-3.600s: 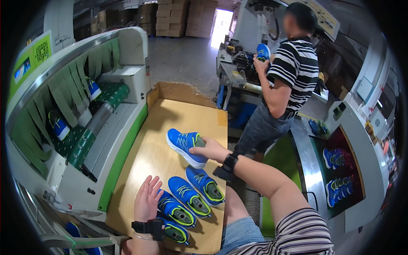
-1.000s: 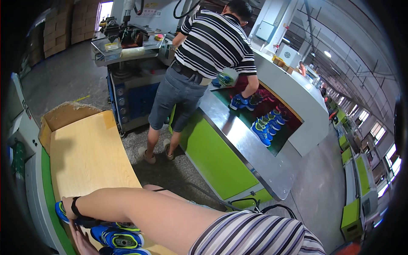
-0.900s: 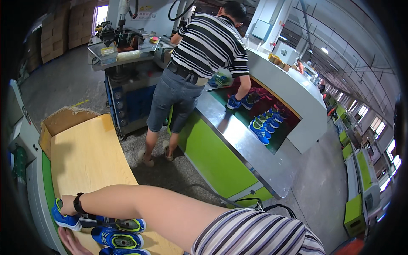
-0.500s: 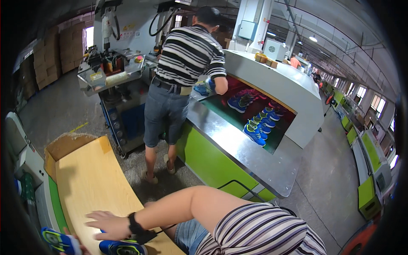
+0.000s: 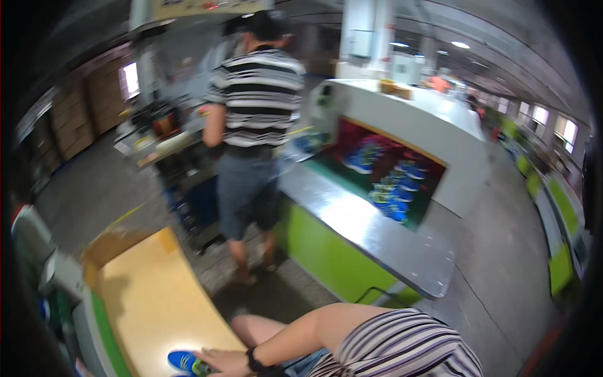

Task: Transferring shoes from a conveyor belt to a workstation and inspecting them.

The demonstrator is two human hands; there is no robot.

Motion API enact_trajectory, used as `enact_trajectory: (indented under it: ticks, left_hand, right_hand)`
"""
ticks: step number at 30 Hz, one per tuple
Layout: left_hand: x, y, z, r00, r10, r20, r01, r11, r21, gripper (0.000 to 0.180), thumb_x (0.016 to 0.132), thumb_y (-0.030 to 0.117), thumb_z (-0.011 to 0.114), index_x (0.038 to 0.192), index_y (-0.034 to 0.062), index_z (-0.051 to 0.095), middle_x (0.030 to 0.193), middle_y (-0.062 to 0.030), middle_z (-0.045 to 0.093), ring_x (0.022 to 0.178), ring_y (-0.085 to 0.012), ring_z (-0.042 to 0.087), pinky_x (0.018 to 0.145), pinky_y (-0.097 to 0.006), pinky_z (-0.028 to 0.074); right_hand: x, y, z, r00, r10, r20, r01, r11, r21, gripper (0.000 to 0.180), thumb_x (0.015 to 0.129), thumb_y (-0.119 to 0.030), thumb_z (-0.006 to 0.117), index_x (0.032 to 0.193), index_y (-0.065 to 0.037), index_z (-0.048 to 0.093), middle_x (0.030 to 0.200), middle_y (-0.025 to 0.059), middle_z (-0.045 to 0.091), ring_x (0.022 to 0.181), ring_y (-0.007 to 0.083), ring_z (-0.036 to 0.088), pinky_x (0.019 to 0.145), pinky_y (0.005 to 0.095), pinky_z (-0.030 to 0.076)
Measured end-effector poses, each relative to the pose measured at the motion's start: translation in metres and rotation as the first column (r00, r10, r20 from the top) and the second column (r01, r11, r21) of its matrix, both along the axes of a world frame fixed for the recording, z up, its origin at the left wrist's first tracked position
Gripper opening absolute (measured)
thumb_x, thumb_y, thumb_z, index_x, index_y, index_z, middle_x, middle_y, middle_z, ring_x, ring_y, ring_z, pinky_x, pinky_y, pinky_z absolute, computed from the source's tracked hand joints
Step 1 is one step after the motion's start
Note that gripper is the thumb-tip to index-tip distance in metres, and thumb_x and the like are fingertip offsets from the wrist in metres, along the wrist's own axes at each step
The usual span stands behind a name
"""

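My right hand (image 5: 221, 362) lies low on the yellow wooden table (image 5: 151, 301) at the bottom edge of the view, a black watch on its wrist. Its fingers are stretched out and touch a blue shoe with a green sole (image 5: 184, 361), which lies on the table just left of the hand. My forearm and striped sleeve come in from the lower right. My left hand is out of view. The picture is motion-blurred.
A person in a striped shirt and grey shorts (image 5: 254, 125) stands with their back to me at a cluttered workbench (image 5: 157, 141). To the right a steel ledge (image 5: 364, 229) on a green base fronts a white machine holding several blue shoes (image 5: 389, 182). A cardboard wall (image 5: 110, 242) borders the table's far end.
The view has swung right and up, away from the table. The row of blue shoes has slid out of sight; my right hand now rests by one shoe at the bottom edge.
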State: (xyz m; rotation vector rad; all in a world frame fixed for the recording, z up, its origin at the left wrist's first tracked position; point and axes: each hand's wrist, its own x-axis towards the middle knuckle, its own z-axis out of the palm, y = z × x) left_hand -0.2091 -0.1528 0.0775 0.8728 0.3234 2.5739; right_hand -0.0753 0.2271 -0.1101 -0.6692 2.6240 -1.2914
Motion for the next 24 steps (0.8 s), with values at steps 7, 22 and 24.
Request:
enact_trajectory:
  ticks: [7, 22, 24]
  left_hand:
    - [0.067, -0.019, -0.035, 0.481, 0.675, 0.56, -0.742, 0.654, -0.15, 0.052, 0.1, 0.02, 0.054, 0.141, -0.0071, 0.036, 0.152, -0.0289, 0.032, 0.146, -0.0374, 0.027, 0.12, -0.054, 0.022]
    - [0.164, 0.076, -0.129, 0.488, 0.695, 0.528, -0.552, 0.714, -0.431, 0.056, 0.1, 0.027, 0.05, 0.149, 0.0049, 0.033, 0.153, -0.0202, 0.037, 0.137, -0.0393, 0.041, 0.113, -0.051, 0.036]
    - [0.157, 0.077, -0.117, 0.549, 0.711, 0.438, -0.516, 0.701, -0.492, 0.056, 0.101, 0.026, 0.05, 0.15, 0.0067, 0.032, 0.153, -0.0208, 0.037, 0.137, -0.0406, 0.041, 0.113, -0.051, 0.036]
  right_hand:
    - [0.011, 0.01, 0.028, 0.996, 0.065, 0.06, -0.049, 0.97, -0.236, 0.077, 0.089, -0.023, 0.068, 0.15, 0.0, 0.027, 0.143, 0.0275, 0.045, 0.133, 0.0363, 0.046, 0.112, 0.0398, 0.036]
    - [-0.255, -0.192, 0.218, 0.983, 0.177, 0.041, -0.104, 0.734, -0.671, 0.056, 0.093, -0.028, 0.067, 0.138, -0.001, 0.049, 0.125, 0.0169, 0.061, 0.112, 0.0237, 0.06, 0.098, 0.0326, 0.046]
    - [-0.293, -0.249, 0.247, 0.911, -0.089, -0.403, -0.084, 0.916, -0.392, 0.061, 0.089, -0.027, 0.069, 0.14, -0.002, 0.047, 0.125, 0.0237, 0.061, 0.114, 0.0346, 0.06, 0.099, 0.0388, 0.046]
